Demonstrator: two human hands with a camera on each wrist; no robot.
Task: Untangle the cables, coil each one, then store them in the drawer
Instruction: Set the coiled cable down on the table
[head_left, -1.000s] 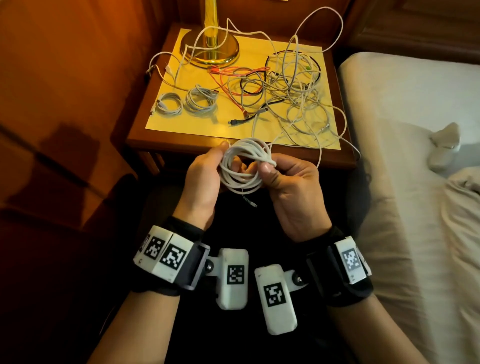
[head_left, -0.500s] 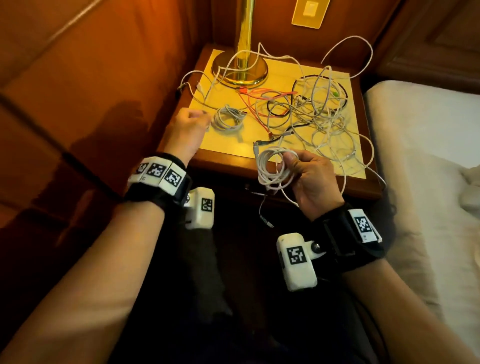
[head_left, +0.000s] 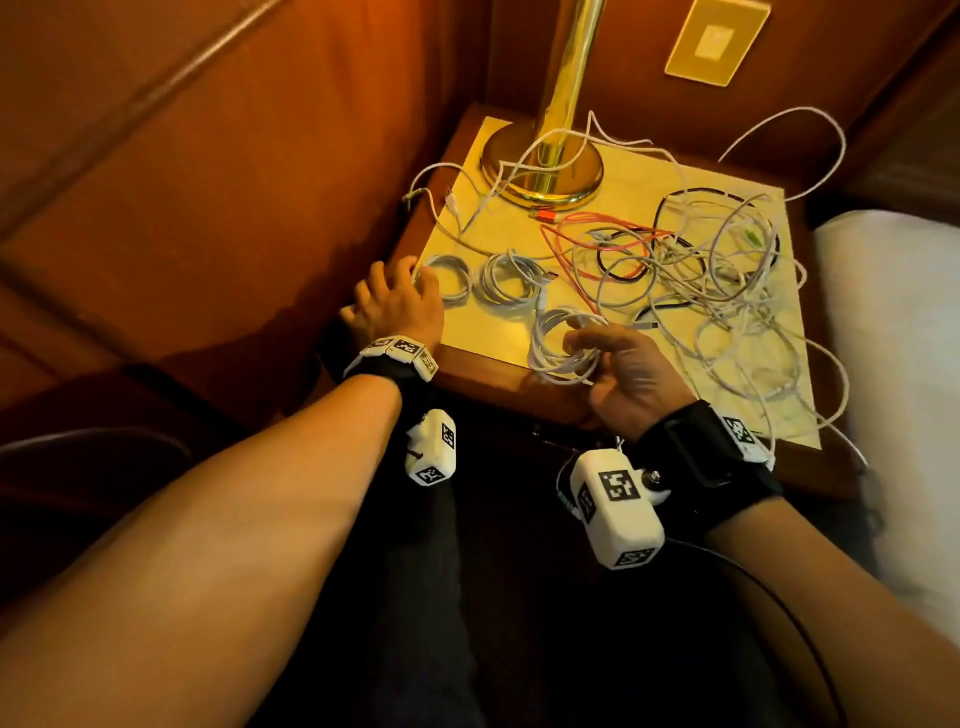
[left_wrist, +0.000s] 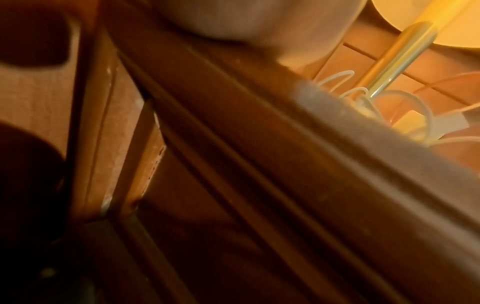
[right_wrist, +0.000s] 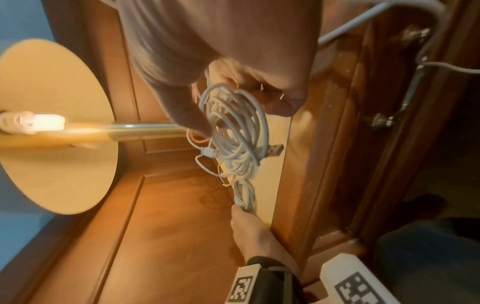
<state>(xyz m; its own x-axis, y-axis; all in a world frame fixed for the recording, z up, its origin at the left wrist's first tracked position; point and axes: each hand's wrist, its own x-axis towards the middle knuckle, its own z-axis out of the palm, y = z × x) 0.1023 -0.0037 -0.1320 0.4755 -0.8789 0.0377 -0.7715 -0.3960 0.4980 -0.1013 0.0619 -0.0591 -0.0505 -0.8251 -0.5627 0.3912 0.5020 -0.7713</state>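
Presently, findings as I read them from the feeds:

Right hand: I see its fingers curled round a coiled white cable, thumb on one side of the loops and fingers through the other. The grip is firm, grasping the bundle.
Coil position: it sits low over the front edge of the nightstand; I cannot tell whether it touches the yellow mat. The right wrist view shows a USB plug sticking out of its side.
Left hand: it lies at the front left corner of the nightstand, knuckles up, fingertips on the nearer of two finished coils, the left coil. In the right wrist view the fingertips meet the loops. Whether they pinch or only touch, I cannot tell.
Second coil: it lies flat just beside the left coil, untouched.
Loose tangle: white, red and black cables lie heaped over the right half of the mat, strands trailing over the right edge.
Lamp base: brass, at the back of the mat, white cable looped around it.
Drawer handle: visible on the nightstand front in the right wrist view, a white strand hanging across it.
Bed: to the right of the nightstand.
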